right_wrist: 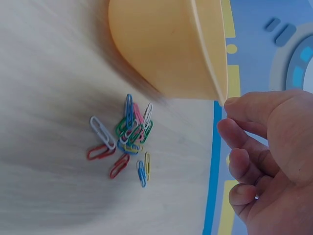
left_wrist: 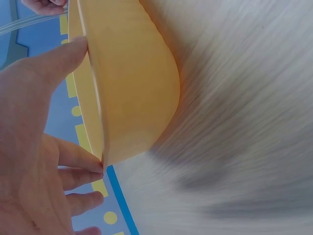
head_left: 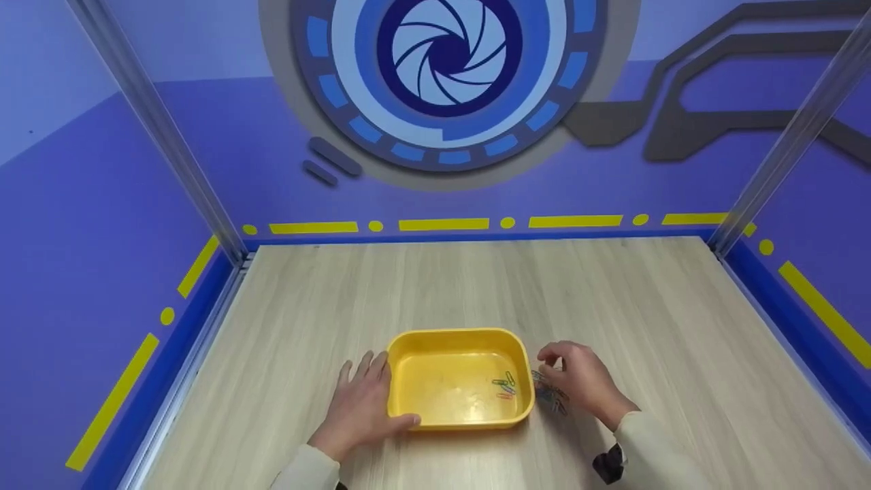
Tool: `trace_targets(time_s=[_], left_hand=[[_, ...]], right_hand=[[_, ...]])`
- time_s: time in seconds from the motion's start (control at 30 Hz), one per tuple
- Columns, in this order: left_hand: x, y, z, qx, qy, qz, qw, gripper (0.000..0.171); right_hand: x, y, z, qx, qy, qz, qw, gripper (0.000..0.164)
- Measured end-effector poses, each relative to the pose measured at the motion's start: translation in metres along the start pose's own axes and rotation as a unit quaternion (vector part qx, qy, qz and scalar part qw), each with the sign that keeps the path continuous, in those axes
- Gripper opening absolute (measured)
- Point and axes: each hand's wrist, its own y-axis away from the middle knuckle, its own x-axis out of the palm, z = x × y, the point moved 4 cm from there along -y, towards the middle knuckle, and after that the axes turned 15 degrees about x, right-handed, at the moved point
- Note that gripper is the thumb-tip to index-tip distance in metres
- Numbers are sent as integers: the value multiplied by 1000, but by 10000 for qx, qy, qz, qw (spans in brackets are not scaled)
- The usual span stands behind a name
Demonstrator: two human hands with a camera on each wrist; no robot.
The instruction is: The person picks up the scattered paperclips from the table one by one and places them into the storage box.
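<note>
A yellow plastic box [head_left: 442,340] stands on the table with several coloured paper clips [head_left: 505,386] inside, toward its right end. At its left end my left hand [head_left: 364,405] rests, fingers spread and fairly straight along the outside, the thumb [left_wrist: 73,51] lying on the near rim. Right of the box is my right hand [head_left: 578,378], raised over a loose pile of paper clips [right_wrist: 132,132] in red, blue, green, yellow, pink and white. Its fingers [right_wrist: 232,129] bend loosely, thumb and index tips close to each other; no clip shows between them.
The table top [head_left: 326,292] is light wood grain. Blue-purple printed panels [head_left: 218,156] with yellow dashes rise at its back and sides, joined by metal corner posts [head_left: 163,129]. Light sleeves [head_left: 653,449] cover both forearms.
</note>
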Motion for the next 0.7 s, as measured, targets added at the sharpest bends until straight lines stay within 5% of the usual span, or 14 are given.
trace_targets(time_s=[0.7], left_hand=[[1, 3, 0, 36, 20, 81, 10000, 112]], right_hand=[[-3, 2, -28, 378, 148, 160, 9990, 10]])
